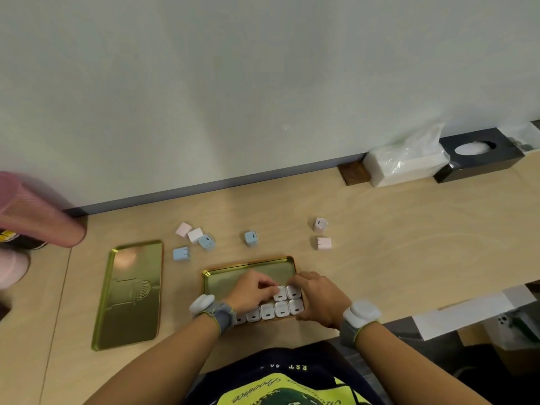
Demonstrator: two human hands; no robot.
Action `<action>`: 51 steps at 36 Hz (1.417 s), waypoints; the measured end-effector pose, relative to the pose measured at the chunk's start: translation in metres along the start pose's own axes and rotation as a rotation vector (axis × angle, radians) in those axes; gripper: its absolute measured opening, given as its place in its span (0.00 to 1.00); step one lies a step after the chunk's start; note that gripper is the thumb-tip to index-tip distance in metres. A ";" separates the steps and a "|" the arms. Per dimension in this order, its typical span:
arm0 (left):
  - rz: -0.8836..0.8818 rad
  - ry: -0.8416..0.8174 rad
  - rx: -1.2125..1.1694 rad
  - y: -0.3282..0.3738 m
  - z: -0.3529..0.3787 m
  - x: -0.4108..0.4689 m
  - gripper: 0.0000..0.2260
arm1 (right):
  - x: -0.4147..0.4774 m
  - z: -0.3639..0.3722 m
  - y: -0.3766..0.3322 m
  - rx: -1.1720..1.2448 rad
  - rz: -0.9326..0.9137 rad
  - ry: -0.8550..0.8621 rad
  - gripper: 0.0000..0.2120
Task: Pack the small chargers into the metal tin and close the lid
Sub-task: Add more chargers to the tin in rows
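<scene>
The open gold metal tin [248, 268] lies on the wooden table in front of me. Several white chargers [282, 308] stand in rows along its near side. My left hand [251, 290] pinches a white charger [280, 293] in the second row. My right hand [318, 296] rests at the tin's right end, fingertips on the neighbouring white charger [293, 291]. The gold lid [131, 293] lies flat to the left. Loose chargers sit beyond the tin: a pink, white and blue cluster [194, 235], a blue one [181, 254], another blue one [250, 238], two pink ones [320, 224] [324, 243].
A pink cylinder [38, 211] lies at the far left. A tissue pack [406, 165] and a dark box [479, 156] stand against the wall at the back right. A white box [467, 314] sits beyond the table's right edge.
</scene>
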State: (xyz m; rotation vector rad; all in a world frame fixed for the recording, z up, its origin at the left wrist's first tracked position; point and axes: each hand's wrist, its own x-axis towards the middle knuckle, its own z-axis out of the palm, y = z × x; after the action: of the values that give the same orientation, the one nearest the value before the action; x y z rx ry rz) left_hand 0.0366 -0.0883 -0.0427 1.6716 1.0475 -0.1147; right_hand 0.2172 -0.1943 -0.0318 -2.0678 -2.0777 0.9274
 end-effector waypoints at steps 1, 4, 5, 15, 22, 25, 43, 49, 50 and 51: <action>-0.012 -0.002 -0.013 -0.001 -0.002 0.000 0.10 | 0.000 -0.001 0.000 -0.017 -0.002 -0.003 0.32; -0.048 0.044 -0.070 -0.007 -0.016 -0.002 0.09 | 0.002 -0.003 -0.005 -0.053 -0.013 0.006 0.35; -0.057 0.075 -0.081 -0.009 -0.023 -0.003 0.09 | 0.003 -0.005 -0.006 -0.045 -0.013 0.021 0.36; 0.001 0.764 0.137 -0.044 -0.124 0.000 0.07 | 0.016 -0.018 -0.029 0.081 0.046 0.195 0.17; -0.081 0.505 0.489 -0.044 -0.153 0.023 0.20 | 0.001 -0.016 -0.030 0.152 0.098 0.240 0.11; -0.114 0.448 0.566 -0.041 -0.157 0.031 0.18 | -0.003 -0.017 -0.028 0.158 0.141 0.247 0.10; 0.352 0.320 -0.279 0.000 -0.110 -0.027 0.18 | 0.023 -0.038 -0.078 0.549 0.057 0.284 0.12; 0.645 0.303 0.119 0.014 -0.079 -0.041 0.15 | 0.028 -0.046 -0.092 1.001 0.101 0.314 0.16; 0.706 0.334 0.193 0.014 -0.075 -0.043 0.16 | 0.027 -0.046 -0.092 1.006 0.110 0.326 0.17; 0.734 0.347 0.235 0.015 -0.071 -0.045 0.16 | 0.026 -0.046 -0.092 0.970 0.117 0.341 0.17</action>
State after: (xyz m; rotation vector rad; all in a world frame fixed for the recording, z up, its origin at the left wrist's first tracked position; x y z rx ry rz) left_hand -0.0098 -0.0552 0.0211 2.2456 0.6150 0.5665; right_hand 0.1534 -0.1456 0.0377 -1.6325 -1.0067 1.1643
